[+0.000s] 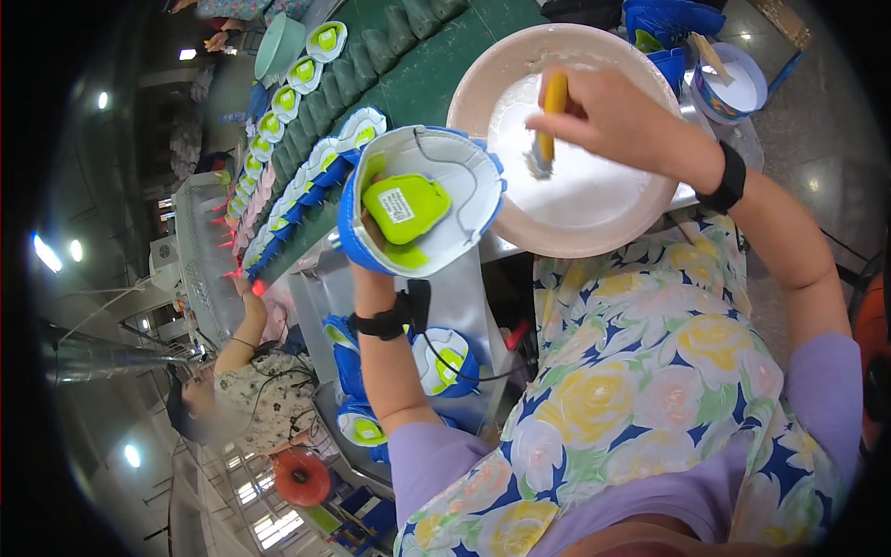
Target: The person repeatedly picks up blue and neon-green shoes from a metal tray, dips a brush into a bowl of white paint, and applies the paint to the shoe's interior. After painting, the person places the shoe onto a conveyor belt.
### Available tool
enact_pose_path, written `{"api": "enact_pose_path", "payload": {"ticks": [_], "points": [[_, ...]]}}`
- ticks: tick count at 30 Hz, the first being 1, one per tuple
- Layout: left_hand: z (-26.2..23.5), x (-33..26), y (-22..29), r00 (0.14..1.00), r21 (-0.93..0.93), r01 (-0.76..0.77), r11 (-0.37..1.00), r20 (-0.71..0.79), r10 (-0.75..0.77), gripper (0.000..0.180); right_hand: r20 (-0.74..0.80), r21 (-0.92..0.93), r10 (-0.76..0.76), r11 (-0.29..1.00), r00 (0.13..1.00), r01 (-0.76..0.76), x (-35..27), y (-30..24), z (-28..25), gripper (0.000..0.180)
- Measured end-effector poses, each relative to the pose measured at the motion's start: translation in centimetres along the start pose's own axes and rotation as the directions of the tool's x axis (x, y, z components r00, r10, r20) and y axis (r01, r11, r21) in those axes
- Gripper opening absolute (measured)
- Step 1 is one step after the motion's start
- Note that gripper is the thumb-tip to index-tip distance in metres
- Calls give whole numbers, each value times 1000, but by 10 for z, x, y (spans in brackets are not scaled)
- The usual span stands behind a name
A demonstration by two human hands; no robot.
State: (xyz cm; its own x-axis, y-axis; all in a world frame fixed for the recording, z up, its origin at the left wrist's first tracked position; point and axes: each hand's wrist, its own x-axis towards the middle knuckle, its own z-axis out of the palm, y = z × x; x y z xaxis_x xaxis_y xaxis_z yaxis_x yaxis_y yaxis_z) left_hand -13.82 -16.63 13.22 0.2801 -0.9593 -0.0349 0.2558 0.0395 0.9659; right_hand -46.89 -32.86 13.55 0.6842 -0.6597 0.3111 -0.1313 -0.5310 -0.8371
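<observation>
Floral apron (650, 371): soft, creased cloth printed with yellow and pink blooms.
Left hand (372, 278): supports the shoe upper; its fingers mostly hidden, so spread or pinching I cannot tell.
Shoe upper (469, 172): raised left of the basin, cup-shaped, blue outside, pale fabric lining crossed by a dark wavy line, smooth lime-green piece inside with a white label.
Right hand (608, 121): fingers closed around the brush (555, 104), yellow-handled, bristles downward over white liquid (580, 200).
Basin (473, 70): round, pinkish plastic, smeared inside.
Metal tray (464, 297): smooth, silvery, holding blue-and-white uppers (445, 362).
Green table (497, 28): rows of dark, rounded forms (348, 79).
</observation>
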Motion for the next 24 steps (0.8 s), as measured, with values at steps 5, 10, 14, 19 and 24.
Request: {"api": "enact_pose_path", "payload": {"ticks": [5, 10, 14, 19, 24], "points": [[-17, 6, 10, 975, -80, 183, 980, 140, -170, 53, 293, -159, -56, 982, 955, 106, -23, 21, 13, 30], [19, 8, 23, 917, -35, 309, 950, 275, -288, 52, -88, -63, -264, 964, 961, 259, 2, 0, -11, 29], [39, 12, 20, 927, -42, 277, 960, 276, -255, 51, -289, -4, -353, 930, 890, 368, 20, -16, 1, 28], [28, 6, -8, 996, 34, -93, 995, 16, 93, 43, -215, 107, 17, 994, 976, 7, 7, -25, -4, 30], [50, 5, -21, 929, 214, -237, 948, -236, 285, 42, -462, 196, -4, 975, 887, 107, 8, -19, 2, 32]]}}
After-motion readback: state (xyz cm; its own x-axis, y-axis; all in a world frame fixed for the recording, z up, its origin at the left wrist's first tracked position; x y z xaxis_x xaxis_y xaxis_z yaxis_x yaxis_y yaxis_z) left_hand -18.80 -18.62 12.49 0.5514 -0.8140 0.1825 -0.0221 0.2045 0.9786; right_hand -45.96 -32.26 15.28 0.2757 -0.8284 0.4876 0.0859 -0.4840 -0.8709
